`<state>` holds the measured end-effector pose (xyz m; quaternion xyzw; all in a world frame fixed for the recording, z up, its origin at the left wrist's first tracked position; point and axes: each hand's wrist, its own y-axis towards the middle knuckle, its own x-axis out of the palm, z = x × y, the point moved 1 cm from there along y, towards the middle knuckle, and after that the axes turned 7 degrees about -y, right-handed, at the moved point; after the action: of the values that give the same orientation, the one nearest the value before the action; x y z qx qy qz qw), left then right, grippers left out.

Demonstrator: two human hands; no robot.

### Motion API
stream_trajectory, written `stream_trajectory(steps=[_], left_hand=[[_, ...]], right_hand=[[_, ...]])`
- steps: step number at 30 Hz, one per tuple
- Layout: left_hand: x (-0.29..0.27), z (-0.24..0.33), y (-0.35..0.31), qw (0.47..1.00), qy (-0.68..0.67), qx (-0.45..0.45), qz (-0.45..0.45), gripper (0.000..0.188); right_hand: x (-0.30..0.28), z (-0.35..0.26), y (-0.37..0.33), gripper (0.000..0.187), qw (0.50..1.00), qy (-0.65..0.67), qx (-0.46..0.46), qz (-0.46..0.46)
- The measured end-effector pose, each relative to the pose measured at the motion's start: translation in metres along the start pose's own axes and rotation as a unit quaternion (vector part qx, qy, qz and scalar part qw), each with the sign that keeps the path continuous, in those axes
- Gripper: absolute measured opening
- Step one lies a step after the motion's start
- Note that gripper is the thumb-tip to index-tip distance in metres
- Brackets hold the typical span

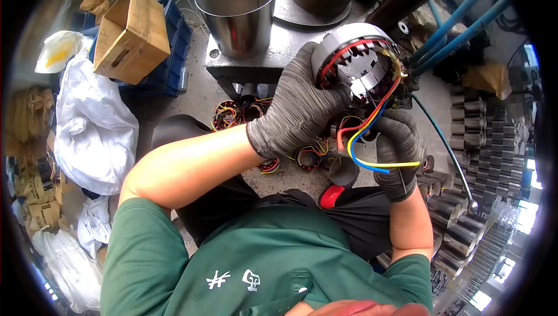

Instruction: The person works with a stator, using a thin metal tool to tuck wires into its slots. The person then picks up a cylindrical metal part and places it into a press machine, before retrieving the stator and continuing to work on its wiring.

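My left hand (305, 95), in a grey knit glove, grips a ring-shaped motor stator (337, 43) by its near left side. The stator is tilted, so its toothed inside and a red band around the rim show. From its right side, red, yellow and blue lead wires (356, 156) hang down with loose ends. Just below the stator, my gloved right hand (401, 147) has its fingers curled together behind the wires. The yellow wire's end crosses in front of that palm. Whatever its fingertips pinch is hidden.
An open metal cylinder (235, 25) stands on a steel block (247, 72) beyond my left hand. More wired stators (311, 156) lie on the floor below. Stacked metal cylinders (494, 147) fill the right. At left are a cardboard box (148, 40), a blue crate (181, 37) and white sacks (93, 124).
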<state>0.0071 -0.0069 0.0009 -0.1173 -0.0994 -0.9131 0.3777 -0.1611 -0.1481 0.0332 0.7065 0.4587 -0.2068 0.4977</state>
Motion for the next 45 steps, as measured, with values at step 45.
stream_trajectory(steps=[45], left_hand=[[-0.006,0.012,0.001,0.989,-0.139,-0.047,-0.023,0.048]], right_hand=[[0.002,-0.002,0.003,0.024,0.999,0.025,-0.022,0.021]])
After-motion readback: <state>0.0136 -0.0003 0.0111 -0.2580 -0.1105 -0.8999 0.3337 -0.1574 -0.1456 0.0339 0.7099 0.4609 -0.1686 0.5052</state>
